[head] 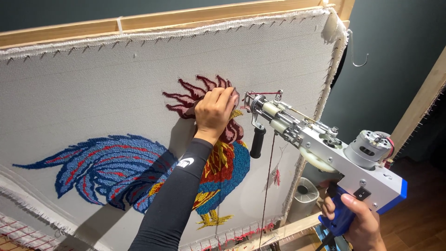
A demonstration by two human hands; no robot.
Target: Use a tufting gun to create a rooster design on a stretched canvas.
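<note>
Grey cloth (pixel 83 83) is stretched on a wooden frame (pixel 186 18), tilted across the view, and bears a tufted rooster (pixel 139 167) — blue tail feathers, red and yellow body, dark red comb. The left hand (pixel 214 111), in a black sleeve (pixel 176 200), lies flat on the cloth at the rooster's head, fingers together and pressing the pile just under the comb; it clamps nothing. The right hand (pixel 357 223), low at the right, has its grip clamped on the blue handle of a tufting gun (pixel 325 148). The gun's silver body slants up to the left, its needle tip touching the cloth just beside the left hand's fingertips. A black side handle (pixel 257 142) hangs below the gun's front — nobody holds it. Dark yarn (pixel 268 186) trails down from the gun. A metal hook (pixel 357 51) hangs at the frame's upper right corner
</note>
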